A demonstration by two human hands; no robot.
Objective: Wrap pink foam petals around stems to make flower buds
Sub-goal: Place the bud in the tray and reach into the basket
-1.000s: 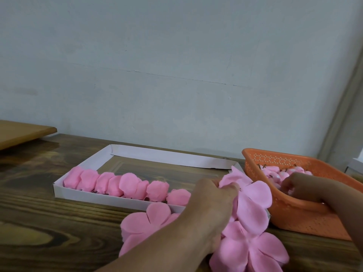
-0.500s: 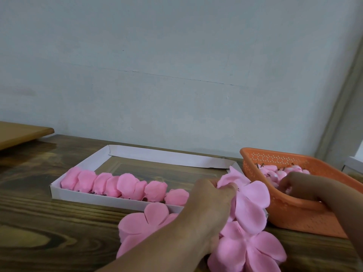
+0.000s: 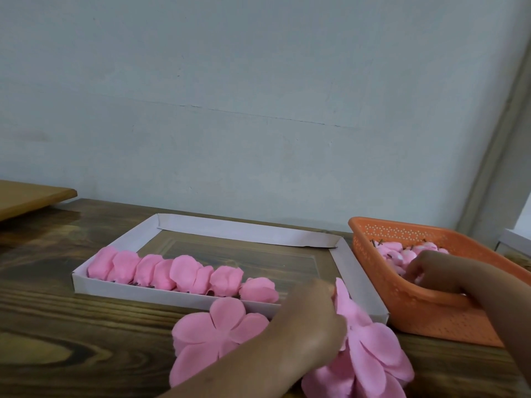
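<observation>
right, both your hands are down among the pink foam.
your left hand [image 3: 311, 320] sits knuckles-up on the petals [image 3: 221, 330] spread on the table [image 3: 71, 334] just in front of the tray [image 3: 178, 297], fingers curled at the edge of one raised petal; whether they actually pinch it, i cannot tell from here. your right hand [image 3: 431, 272] is inside the basket [image 3: 416, 308], fingers bent down into the pile of pieces [image 3: 400, 255] there, with dark stems poking up, and the grip itself is hidden. along the tray's near wall runs a row of buds [image 3: 184, 272], touching side by side. the basket stands just right of the tray, nearly touching it.
</observation>
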